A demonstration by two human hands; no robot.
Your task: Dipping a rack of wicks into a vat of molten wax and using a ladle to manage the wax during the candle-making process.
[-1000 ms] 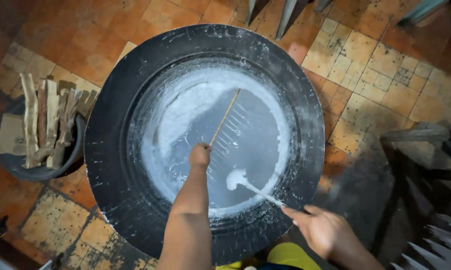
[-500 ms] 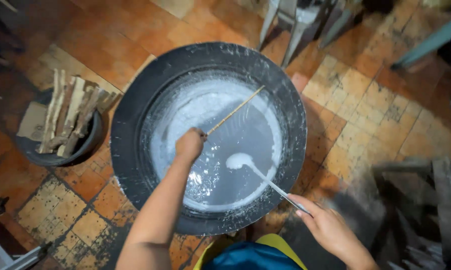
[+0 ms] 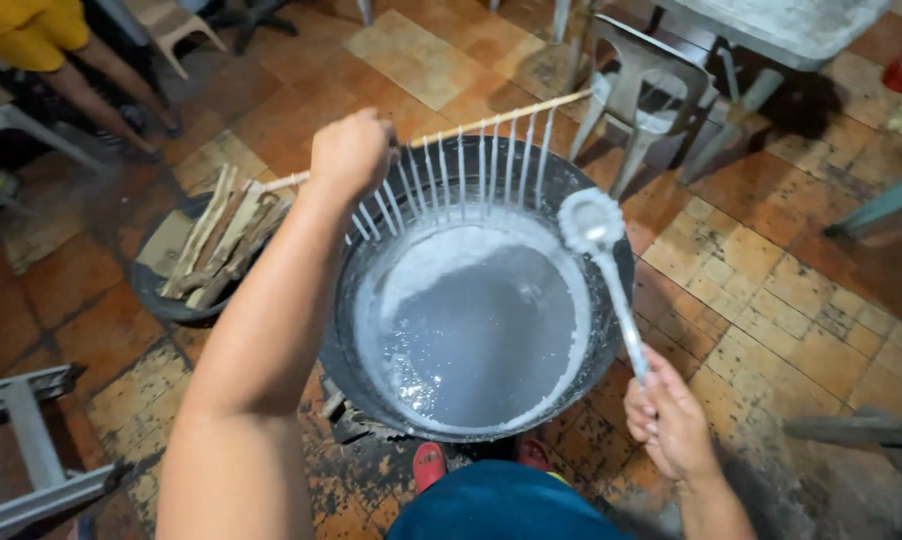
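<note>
The wide black pan [image 3: 611,300] fills the middle of the floor, its white liquid [image 3: 481,340] open from above. Over its far rim a thin stick [image 3: 491,122] hung with white strands [image 3: 471,170] bars the way across, held up by the left hand [image 3: 351,150]. On the right, a coated ladle [image 3: 611,270] in the right hand [image 3: 671,420] slants over the rim. Left of the pan, a tub of firewood [image 3: 216,240] blocks the tiles; far right, a grey plastic chair [image 3: 641,80] stands close. Bare tiles [image 3: 771,270] lie open to the right.

Home workshop: tiled floor [image 3: 771,280], firewood [image 3: 221,235].
</note>
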